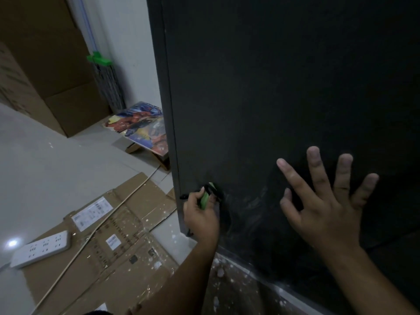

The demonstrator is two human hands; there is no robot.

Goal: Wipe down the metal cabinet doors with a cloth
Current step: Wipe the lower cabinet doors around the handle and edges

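Far left we see a white plastic power strip (41, 248) lying on flattened brown cardboard (127, 235). Next, our left hand (200, 217) curls its fingers round a green-and-black cloth (208, 195), low at the left edge of the dark grey metal cabinet door (272, 87). Our right hand (327, 208) spreads straight fingers wide before the door; contact unclear.

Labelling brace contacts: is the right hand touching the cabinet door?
Cannot tell. The head view shows the right hand open, fingers spread before the cabinet door, with neither contact nor gap plain.
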